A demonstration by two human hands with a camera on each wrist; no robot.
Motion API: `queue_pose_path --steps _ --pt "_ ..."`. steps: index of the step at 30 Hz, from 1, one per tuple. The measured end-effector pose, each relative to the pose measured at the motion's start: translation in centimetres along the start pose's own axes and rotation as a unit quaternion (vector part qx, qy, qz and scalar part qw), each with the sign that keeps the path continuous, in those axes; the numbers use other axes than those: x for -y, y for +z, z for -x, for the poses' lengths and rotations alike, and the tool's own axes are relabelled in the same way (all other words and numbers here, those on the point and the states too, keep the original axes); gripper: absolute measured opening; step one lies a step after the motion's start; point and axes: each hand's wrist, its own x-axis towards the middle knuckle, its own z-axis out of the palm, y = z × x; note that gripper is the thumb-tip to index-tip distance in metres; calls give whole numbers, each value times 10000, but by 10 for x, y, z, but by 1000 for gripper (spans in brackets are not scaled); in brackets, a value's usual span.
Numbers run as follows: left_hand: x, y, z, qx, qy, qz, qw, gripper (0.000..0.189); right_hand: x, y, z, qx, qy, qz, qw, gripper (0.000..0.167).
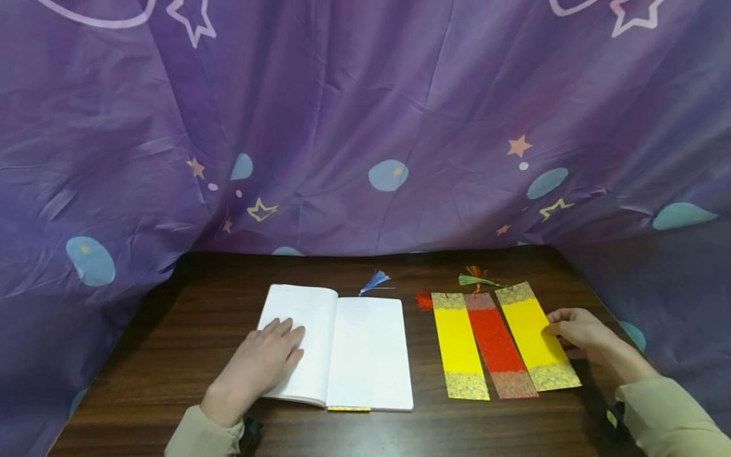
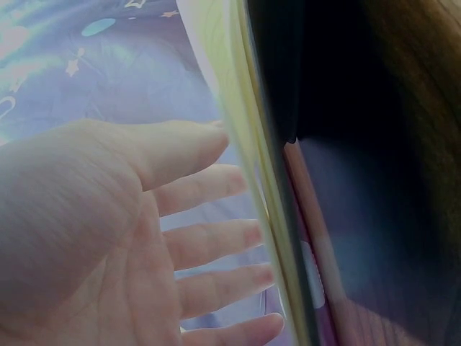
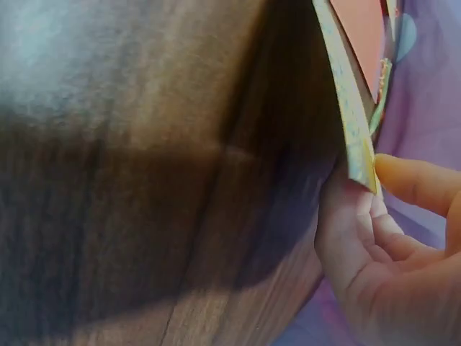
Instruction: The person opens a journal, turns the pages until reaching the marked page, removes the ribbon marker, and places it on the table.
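An open notebook with blank white pages (image 1: 371,355) lies on the table. My left hand (image 1: 257,362) rests on its left page with fingers extended; the left wrist view shows the page edges (image 2: 241,108) against the fingertips. My right hand (image 1: 582,330) pinches the right edge of the rightmost yellow bookmark (image 1: 531,324) between thumb and fingers. In the right wrist view that bookmark (image 3: 346,108) is seen nearly edge-on. To its left lie a red bookmark (image 1: 498,343) and another yellow bookmark (image 1: 459,343), both with patterned ends.
A blue tassel (image 1: 374,281) sticks out above the notebook, and a yellow patterned strip (image 1: 348,409) shows at its lower edge. Green (image 1: 476,280) and red (image 1: 424,300) tassels lie by the bookmarks' tops. Behind the dark wooden table (image 1: 188,317) hangs a purple curtain (image 1: 342,127).
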Motion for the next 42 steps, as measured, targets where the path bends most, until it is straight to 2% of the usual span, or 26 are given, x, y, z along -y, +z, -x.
queue_pose_path --steps 5,12,15,23,29,34,38,42 --pt "0 0 0 64 -54 54 10000 35 0 6 1 -213 -276 520 9980 31" --pt "0 2 0 87 -62 72 9999 36 0 9 0 -513 -236 1348 9893 43" --pt "0 2 -1 109 -95 75 9999 37 1 10 1 -643 -337 1623 9841 47" --pt "-1 1 0 158 -159 94 9997 38 -1 15 5 -889 -581 2343 9664 58" --pt "0 1 1 181 -187 74 9996 38 2 12 7 -875 -716 3064 9452 75" --pt "0 0 2 163 -141 57 9998 37 7 16 13 -795 -816 3233 9394 91" --pt "1 -1 1 202 -155 62 9997 37 17 23 20 -867 -867 3214 9390 94" --pt "1 -1 2 199 -154 78 9997 37 28 36 26 -1020 -1236 3024 9396 91"
